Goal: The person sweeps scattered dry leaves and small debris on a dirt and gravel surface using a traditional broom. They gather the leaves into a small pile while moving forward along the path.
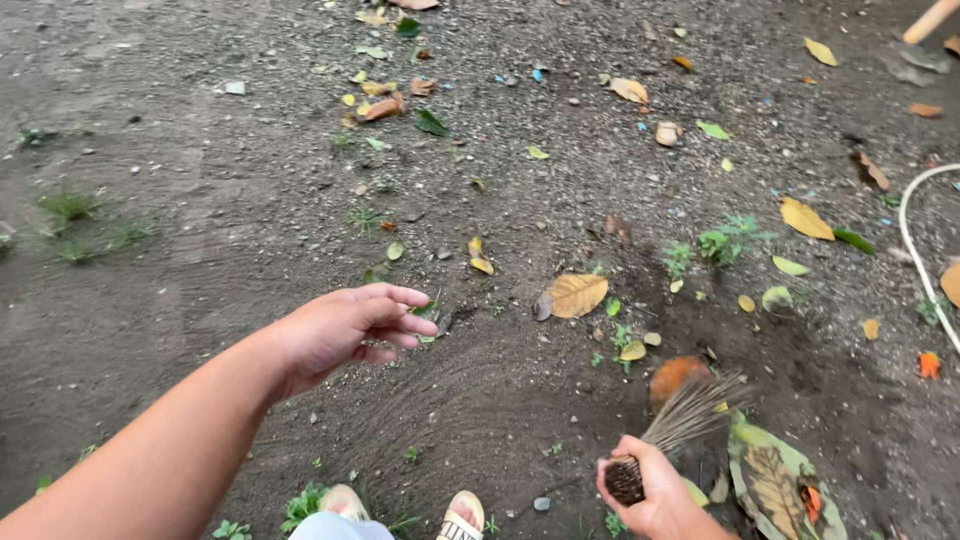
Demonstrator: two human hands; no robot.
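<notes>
stiff brown stick broom (pixel 675 425), bristles angled over the fallen leaves.

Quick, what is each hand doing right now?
Left hand: open, holding nothing, fingers loosely extended above the dirt ground.
Right hand: closed around the bundled brown stick broom.

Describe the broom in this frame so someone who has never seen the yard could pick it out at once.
Start at the bare dirt ground and go to the bottom right, where the right hand is closed on a stick broom. It is a tight bundle of thin grey-brown ribs fanning toward an orange leaf. Unlike the flat leaves around it, it is bristly and hand-held.
</notes>
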